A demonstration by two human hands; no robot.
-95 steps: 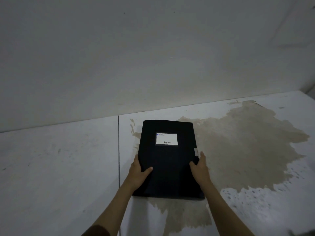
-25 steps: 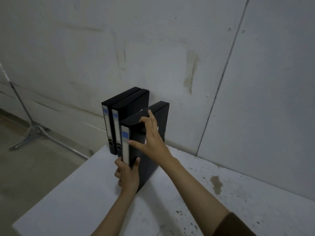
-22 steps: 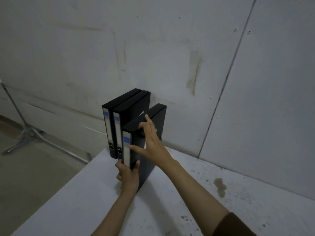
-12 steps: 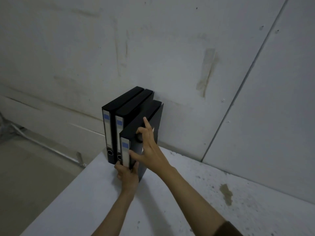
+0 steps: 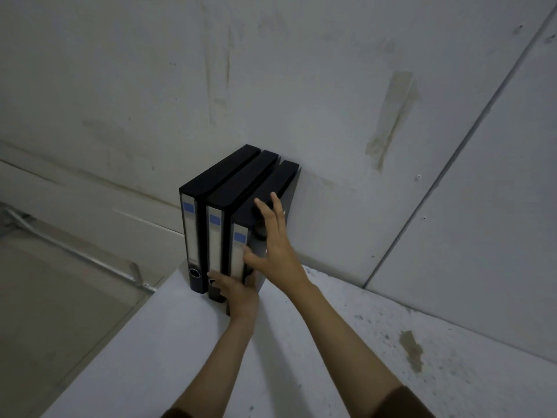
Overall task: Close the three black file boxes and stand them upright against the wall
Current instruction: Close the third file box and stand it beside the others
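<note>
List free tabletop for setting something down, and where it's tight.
Free: the table right of the right hand, bare out to the wall, stained only. Also the strip near the table's left edge. Tight: the corner where the three file boxes stand and the left hand presses.

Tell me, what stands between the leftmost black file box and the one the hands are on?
In the head view, one more black file box stands between the leftmost black file box and the rightmost box under both hands.

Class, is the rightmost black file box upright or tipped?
Upright: the rightmost black file box stands on end, label spine forward, beside two others, far end at the wall.
</note>
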